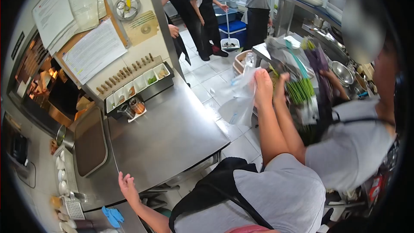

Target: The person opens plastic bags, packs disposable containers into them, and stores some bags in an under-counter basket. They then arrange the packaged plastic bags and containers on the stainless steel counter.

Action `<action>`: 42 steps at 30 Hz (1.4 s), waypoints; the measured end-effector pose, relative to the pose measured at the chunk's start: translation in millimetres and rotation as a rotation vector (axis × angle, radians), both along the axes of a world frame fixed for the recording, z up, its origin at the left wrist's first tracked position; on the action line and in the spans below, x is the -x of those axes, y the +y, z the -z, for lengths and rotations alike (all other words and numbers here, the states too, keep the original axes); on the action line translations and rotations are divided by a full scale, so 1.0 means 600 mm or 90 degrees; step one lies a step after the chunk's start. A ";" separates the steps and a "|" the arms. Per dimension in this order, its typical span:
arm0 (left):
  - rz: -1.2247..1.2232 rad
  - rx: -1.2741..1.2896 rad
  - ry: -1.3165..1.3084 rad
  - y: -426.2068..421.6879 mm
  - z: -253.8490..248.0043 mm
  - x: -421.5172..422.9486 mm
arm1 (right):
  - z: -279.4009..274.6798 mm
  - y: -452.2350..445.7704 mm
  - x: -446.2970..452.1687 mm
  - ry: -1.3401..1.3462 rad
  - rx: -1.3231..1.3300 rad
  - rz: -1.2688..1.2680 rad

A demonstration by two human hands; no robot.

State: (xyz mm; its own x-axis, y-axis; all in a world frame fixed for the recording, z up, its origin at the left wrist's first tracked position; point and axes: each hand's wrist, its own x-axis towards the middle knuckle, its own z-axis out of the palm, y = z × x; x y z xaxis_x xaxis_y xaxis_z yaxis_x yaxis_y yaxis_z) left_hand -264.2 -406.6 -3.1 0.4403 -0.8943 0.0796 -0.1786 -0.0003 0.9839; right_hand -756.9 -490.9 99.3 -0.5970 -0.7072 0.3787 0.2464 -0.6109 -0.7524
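Observation:
My right hand (pixel 263 87) is raised on the right, its fingers closed on a clear plastic bag (pixel 242 105) that hangs down over the tiled floor. My left hand (pixel 127 184) is near the front edge of the steel table (pixel 168 133), fingers apart and holding nothing. Close beside my right arm, a co-worker's hand (pixel 282 87) is at a plastic bag with a bunch of long green stems (pixel 300 91). The co-worker's other hand (pixel 331 77) is by a second, dark purple bundle (pixel 316 62), blurred by motion.
On the table stand a rack of white condiment tubs (pixel 140 89) and a brown tray (pixel 90 142). Blue gloves (pixel 113 216) lie at the lower left. Several people stand at the back, one with a long-handled dustpan (pixel 230 44). A metal bowl (pixel 343 73) is at right.

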 end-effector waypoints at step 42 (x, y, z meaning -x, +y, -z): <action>0.508 -0.099 0.131 -0.033 -0.053 0.184 | -0.110 0.254 -0.061 0.660 0.201 0.626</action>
State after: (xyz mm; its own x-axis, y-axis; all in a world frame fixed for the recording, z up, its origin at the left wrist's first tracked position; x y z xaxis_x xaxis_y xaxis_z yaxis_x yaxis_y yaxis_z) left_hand -374.5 -426.5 28.5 -0.3370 -0.9379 -0.0826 0.0007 -0.0880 0.9961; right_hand -720.3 -338.4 165.4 -0.1485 0.0073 0.9889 -0.9154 -0.3793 -0.1347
